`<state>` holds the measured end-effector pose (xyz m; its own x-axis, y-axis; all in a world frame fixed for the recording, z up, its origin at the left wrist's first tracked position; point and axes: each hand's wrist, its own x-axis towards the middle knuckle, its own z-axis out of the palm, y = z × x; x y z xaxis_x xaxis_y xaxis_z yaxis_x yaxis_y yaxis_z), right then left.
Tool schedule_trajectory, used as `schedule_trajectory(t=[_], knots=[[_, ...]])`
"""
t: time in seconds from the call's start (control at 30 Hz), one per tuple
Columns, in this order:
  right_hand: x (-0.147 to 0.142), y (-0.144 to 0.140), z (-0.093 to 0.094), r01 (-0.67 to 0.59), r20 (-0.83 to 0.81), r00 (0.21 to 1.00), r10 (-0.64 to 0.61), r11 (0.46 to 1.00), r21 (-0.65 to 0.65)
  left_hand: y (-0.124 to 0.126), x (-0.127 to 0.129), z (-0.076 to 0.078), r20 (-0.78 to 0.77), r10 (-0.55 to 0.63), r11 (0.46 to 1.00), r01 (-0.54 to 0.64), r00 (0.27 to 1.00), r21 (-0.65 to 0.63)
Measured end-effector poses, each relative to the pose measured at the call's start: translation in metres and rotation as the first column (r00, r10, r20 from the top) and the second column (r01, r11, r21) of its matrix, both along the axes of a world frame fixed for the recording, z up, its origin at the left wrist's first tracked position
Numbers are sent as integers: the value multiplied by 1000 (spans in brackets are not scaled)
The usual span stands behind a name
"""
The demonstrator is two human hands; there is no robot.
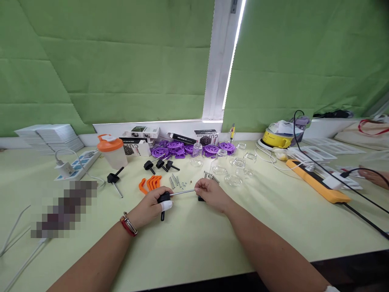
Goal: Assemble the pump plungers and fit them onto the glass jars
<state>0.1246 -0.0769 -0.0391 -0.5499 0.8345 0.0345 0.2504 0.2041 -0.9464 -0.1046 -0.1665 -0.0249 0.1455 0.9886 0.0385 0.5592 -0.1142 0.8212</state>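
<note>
My left hand (153,206) grips a black T-shaped knob (164,198) with a long metal rod (182,193) sticking out to the right. My right hand (209,192) pinches the far end of that rod, above a small black part (201,198) on the table. Just beyond my hands lie orange curved clips (151,183), several loose screws (176,181) and a metal spring (210,176). Further back are more black knobs with rods (160,164), a pile of purple discs (179,149) and several clear glass cups (233,170).
A shaker bottle with an orange lid (112,151), a white power strip (78,164), small product boxes (142,133), a yellow device (275,139), an orange power strip (317,182) with black cables, and stacked white cards (50,136) ring the table (194,239). Another person's hand (375,176) rests far right.
</note>
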Motion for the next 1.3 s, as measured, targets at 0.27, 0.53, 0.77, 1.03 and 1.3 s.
schedule_trajectory(t=[0.27, 0.53, 0.77, 1.03, 1.3], knots=[[0, -1, 4, 14, 99, 995, -11, 999, -30, 0, 0, 0, 15, 8, 1000, -8, 1000, -11], [0, 2, 0, -27, -29, 999, 27, 1000, 5, 1, 0, 0, 36, 2, 1000, -1, 999, -22], [0, -1, 3, -26, 117, 993, 23, 999, 30, 2, -1, -3, 35, 4, 1000, -3, 999, -31], [1, -1, 1, -17, 119, 993, 13, 999, 34, 2, -1, -4, 42, -8, 1000, 9, 999, -22], [0, -1, 0, 3, 70, 998, -11, 993, 115, 0, 0, -3, 96, -9, 999, 12, 995, -30]])
